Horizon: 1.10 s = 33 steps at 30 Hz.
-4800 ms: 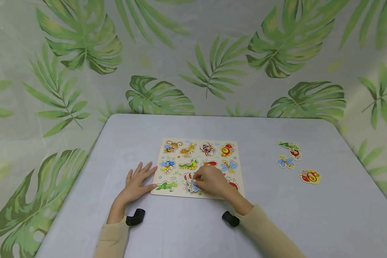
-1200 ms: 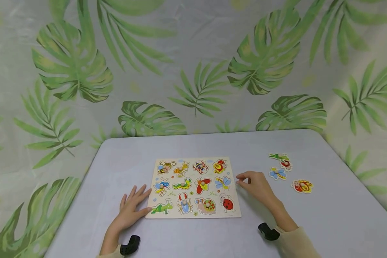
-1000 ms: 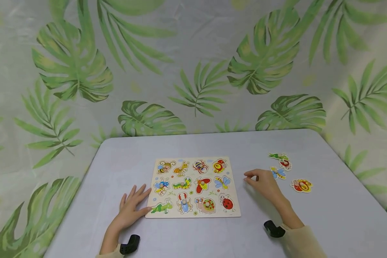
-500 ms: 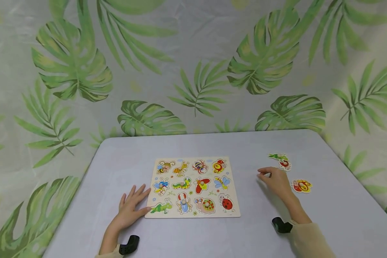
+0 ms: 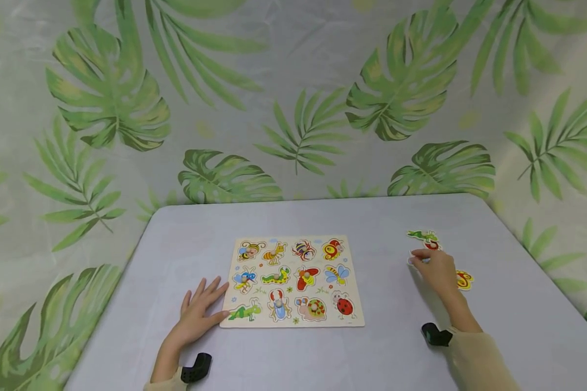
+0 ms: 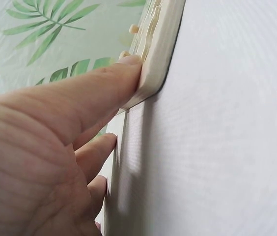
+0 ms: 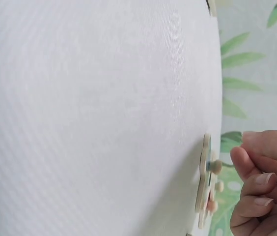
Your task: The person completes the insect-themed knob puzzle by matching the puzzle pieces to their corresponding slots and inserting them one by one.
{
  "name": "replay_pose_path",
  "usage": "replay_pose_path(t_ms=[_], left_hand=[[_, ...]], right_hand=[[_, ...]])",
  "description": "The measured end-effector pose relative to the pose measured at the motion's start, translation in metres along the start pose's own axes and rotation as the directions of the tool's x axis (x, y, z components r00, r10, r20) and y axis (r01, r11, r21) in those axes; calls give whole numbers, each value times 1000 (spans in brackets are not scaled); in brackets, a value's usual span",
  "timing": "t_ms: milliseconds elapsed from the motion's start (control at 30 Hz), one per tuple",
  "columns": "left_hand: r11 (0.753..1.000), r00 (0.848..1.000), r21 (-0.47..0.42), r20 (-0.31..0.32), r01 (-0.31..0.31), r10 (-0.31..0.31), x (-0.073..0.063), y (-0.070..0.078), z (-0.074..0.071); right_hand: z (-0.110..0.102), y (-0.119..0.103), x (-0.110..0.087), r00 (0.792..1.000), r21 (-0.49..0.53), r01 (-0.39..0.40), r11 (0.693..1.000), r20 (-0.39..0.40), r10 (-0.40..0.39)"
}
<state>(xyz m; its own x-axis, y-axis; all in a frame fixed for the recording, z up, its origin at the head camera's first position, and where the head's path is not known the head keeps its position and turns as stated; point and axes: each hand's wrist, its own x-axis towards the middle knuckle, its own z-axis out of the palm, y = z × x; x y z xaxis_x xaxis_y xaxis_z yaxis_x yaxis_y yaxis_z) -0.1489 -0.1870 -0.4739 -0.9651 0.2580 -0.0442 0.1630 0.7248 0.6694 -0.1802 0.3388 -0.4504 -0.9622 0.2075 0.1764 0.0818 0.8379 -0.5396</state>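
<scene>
My left hand (image 5: 198,312) lies with spread fingers at the left edge of a wooden insect puzzle board (image 5: 293,239); in the left wrist view its thumb (image 6: 124,73) rests on the board's corner. Several knobbed pieces sit in the board, among them a blue stag beetle piece (image 5: 279,308) in the bottom row. Over on the right, my right hand (image 5: 437,269) hovers at the dragonfly piece (image 7: 204,167), mostly hidden under it in the head view. In the right wrist view, thumb and index finger are close to that piece's knob (image 7: 216,167) with a gap between; the other fingers curl in.
Beyond the right hand lie a grasshopper piece (image 5: 422,235) and a red-and-white ladybug piece (image 5: 431,245), the two overlapping. A butterfly piece (image 5: 464,280) is partly behind the hand. The white-covered table (image 5: 293,358) meets a leaf-print cloth (image 5: 293,81) at the back.
My right hand, which held the stag beetle piece over the board, has let it go in the bottom row and moved right to the dragonfly piece. The left hand has stayed at the board's edge.
</scene>
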Motion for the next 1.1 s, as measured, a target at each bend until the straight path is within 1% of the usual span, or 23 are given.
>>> replay_pose_path(t_ms=[267, 500, 867, 1000, 1100], left_hand=[[1000, 1000, -1, 3, 5, -5, 0, -1, 0], [1000, 1000, 5, 0, -1, 1, 1, 0, 1], [1000, 1000, 2, 7, 5, -5, 0, 0, 0], [1000, 1000, 3, 4, 6, -6, 0, -1, 0], [1000, 1000, 6, 6, 2, -2, 1, -1, 0]], right_hand=[[-2, 6, 2, 997, 7, -72, 997, 19, 72], [-2, 10, 5, 994, -15, -104, 994, 16, 105], [-3, 12, 13, 989, -41, -128, 991, 68, 130], [-2, 13, 17, 980, -56, -158, 986, 111, 163], [-1, 14, 19, 974, -72, -185, 980, 118, 193]])
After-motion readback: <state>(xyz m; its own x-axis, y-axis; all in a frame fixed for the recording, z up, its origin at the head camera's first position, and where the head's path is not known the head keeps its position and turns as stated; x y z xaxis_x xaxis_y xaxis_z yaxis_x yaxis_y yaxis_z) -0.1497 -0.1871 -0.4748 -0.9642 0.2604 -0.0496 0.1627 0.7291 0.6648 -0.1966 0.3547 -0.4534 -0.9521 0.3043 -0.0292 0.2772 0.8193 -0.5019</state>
